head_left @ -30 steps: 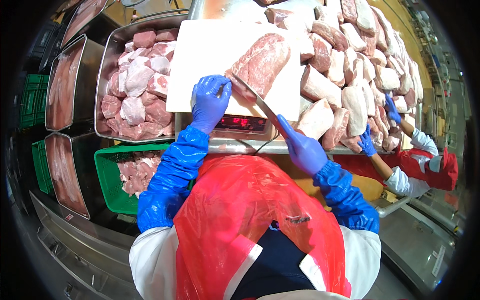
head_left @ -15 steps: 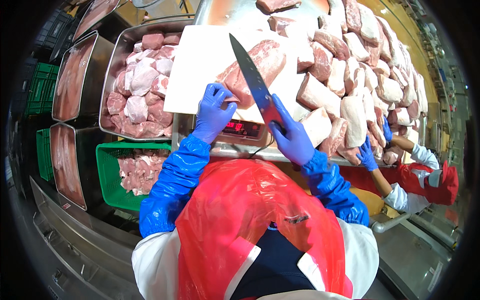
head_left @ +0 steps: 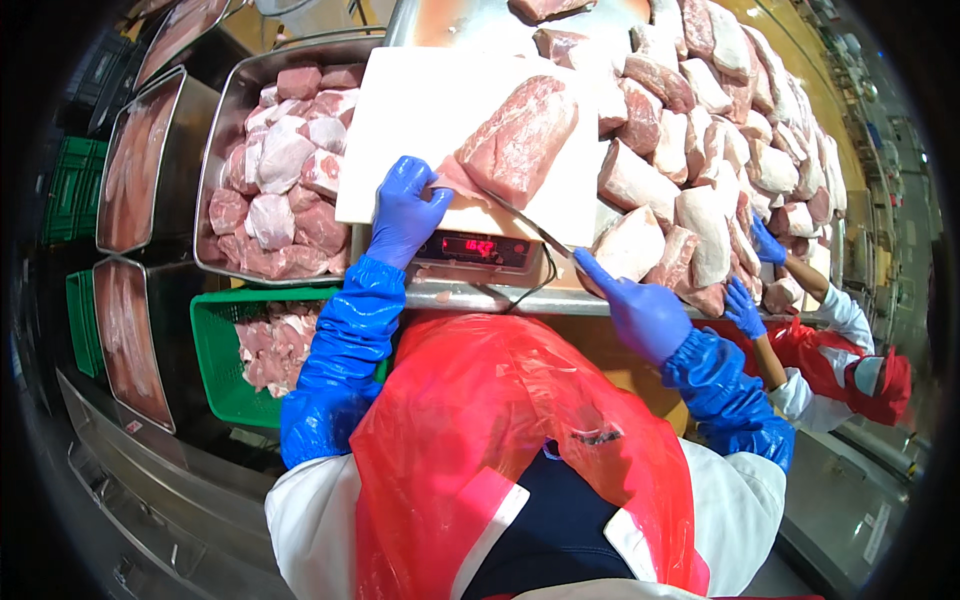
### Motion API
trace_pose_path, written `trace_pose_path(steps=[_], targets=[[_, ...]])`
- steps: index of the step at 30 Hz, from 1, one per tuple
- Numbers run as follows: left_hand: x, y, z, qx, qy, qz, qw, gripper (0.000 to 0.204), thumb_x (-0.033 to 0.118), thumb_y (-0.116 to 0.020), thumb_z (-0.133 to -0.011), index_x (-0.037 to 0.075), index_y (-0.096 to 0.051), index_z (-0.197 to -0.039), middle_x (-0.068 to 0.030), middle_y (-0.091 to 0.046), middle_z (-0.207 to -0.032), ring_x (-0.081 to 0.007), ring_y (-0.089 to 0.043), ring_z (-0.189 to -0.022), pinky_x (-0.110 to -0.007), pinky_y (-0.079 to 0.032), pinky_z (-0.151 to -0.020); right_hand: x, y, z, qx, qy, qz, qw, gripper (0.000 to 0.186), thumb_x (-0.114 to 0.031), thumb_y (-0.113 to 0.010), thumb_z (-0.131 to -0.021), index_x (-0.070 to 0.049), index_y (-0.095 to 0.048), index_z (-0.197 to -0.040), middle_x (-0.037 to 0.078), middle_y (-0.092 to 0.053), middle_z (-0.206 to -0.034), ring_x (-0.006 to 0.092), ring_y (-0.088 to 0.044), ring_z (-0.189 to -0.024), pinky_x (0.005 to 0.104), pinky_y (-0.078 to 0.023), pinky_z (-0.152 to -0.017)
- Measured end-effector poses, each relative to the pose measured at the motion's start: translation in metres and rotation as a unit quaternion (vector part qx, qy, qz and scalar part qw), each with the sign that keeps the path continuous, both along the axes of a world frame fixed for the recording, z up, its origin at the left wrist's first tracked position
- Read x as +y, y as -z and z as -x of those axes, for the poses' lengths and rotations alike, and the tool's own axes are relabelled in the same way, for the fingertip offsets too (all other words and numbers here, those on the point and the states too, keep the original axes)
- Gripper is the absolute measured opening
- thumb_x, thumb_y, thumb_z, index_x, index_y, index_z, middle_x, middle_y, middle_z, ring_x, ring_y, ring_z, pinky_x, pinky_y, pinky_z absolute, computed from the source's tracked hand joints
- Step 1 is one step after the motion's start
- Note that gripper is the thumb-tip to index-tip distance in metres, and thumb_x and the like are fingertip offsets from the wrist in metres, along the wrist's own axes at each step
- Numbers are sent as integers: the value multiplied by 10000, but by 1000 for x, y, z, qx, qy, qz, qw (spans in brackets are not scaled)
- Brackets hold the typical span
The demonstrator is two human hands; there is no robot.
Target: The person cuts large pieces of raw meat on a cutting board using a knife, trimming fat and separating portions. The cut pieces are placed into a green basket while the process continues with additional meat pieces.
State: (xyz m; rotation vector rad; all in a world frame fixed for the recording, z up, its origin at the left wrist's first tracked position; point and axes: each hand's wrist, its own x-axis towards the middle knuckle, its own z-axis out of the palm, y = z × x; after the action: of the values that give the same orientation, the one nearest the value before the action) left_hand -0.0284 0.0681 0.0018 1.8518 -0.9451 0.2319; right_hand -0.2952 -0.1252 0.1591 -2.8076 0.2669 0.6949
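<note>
Room on board [head_left: 410, 110], upper left; knife [head_left: 535, 228] blocks near right; far right unclear.

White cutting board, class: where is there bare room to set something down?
Free: cutting board, upper left, between metal tray and meat slab; lower right, between slab, knife and meat pile. Crowded: lower edge, around left hand, meat flap and knife.

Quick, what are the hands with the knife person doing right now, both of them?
Left hand: closed, pinching a thin meat flap.
Right hand: closed, holding a knife.
</note>
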Motion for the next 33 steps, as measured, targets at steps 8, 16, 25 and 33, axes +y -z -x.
trace_pose_path(steps=[8,16,25,33], targets=[[0,-11,-17,-27,140,-66,988,199,53,-696,-691,27,-505,-740,-145,-498,-732,-356,-559,-703,-438,-478,-625,57,46,-189,-217,275,-305,886,755,-121,-496,-929,-43,-128,-1583,302,-677,-881,380,-701,-757,475,-556,-758],[-6,-6,-47,10,119,-89,989,121,79,-636,-758,26,-532,-793,-168,-537,-780,-380,-585,-742,-452,-495,-665,73,20,-80,5,119,-63,991,953,35,-515,-820,-219,-52,-1613,259,-671,-822,417,-684,-783,510,-532,-711],[7,-25,-83,96,62,-68,991,207,64,-615,-754,-24,-439,-690,-153,-419,-611,-194,-413,-559,-361,-378,-535,1,-10,46,0,-4,158,987,918,26,-549,-829,-375,-218,-1585,154,-512,-666,305,-563,-462,444,-459,-421],[25,-32,-3,178,93,-100,975,193,52,-668,-744,14,-483,-709,-27,-455,-659,-95,-422,-615,-280,-368,-546,32,20,-52,-212,91,-303,925,850,-32,-484,-869,-195,-98,-1609,301,-652,-1040,498,-644,-890,520,-530,-794]])
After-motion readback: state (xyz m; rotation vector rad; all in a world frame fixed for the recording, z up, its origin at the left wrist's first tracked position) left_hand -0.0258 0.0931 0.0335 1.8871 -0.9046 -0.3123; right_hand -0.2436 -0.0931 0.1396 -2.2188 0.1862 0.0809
